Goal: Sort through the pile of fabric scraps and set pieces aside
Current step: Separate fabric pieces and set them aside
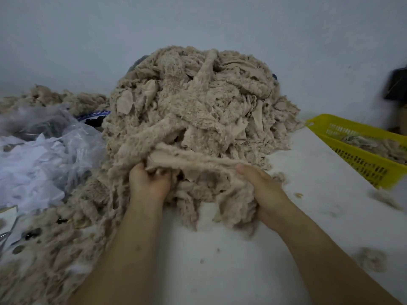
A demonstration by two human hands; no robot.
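Note:
A tall pile of beige fluffy fabric scraps (pixel 198 102) rises on the white table (pixel 220 260), against the wall. At its near foot a long beige strip (pixel 198 158) stretches between my hands. My left hand (pixel 148 182) grips the strip's left end with curled fingers. My right hand (pixel 262 190) holds its right end, thumb on top, fingers buried in the fluff below. More beige scraps (pixel 50 249) trail down the left side toward me.
Crumpled clear plastic bags with white material (pixel 41 159) lie at the left. A yellow slotted basket (pixel 361 159) holding some beige scraps stands at the right. Small tufts of fluff (pixel 372 258) dot the table. A dark object (pixel 396 84) hangs at the far right.

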